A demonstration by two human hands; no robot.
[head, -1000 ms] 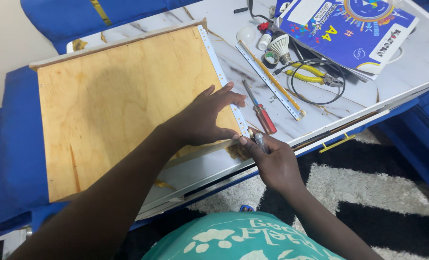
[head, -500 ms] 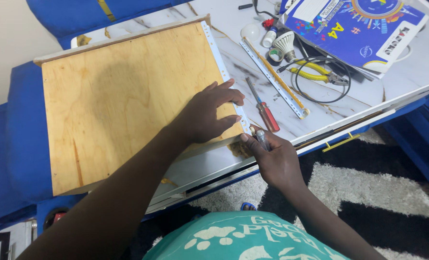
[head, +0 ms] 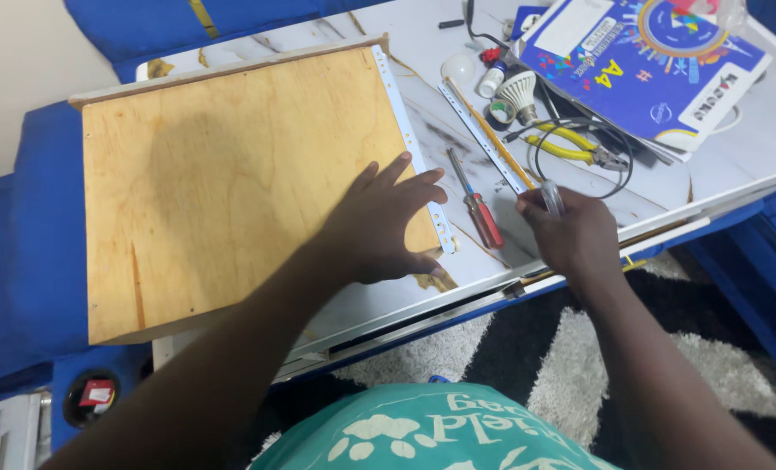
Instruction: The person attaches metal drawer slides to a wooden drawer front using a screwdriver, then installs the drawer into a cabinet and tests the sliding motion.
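Right hand (head: 579, 237) now further right than a moment ago, away from the board's near corner, fingers pinched on a small shiny thing, too small to name. Left hand (head: 386, 222) spread wide and flat on the smooth plywood board (head: 223, 183), likely pressing to stop sliding. Thin white metal strip (head: 410, 144) with holes along the right edge. Red-handled screwdriver (head: 479, 209) between both hands, on the marble-look table (head: 423, 52).
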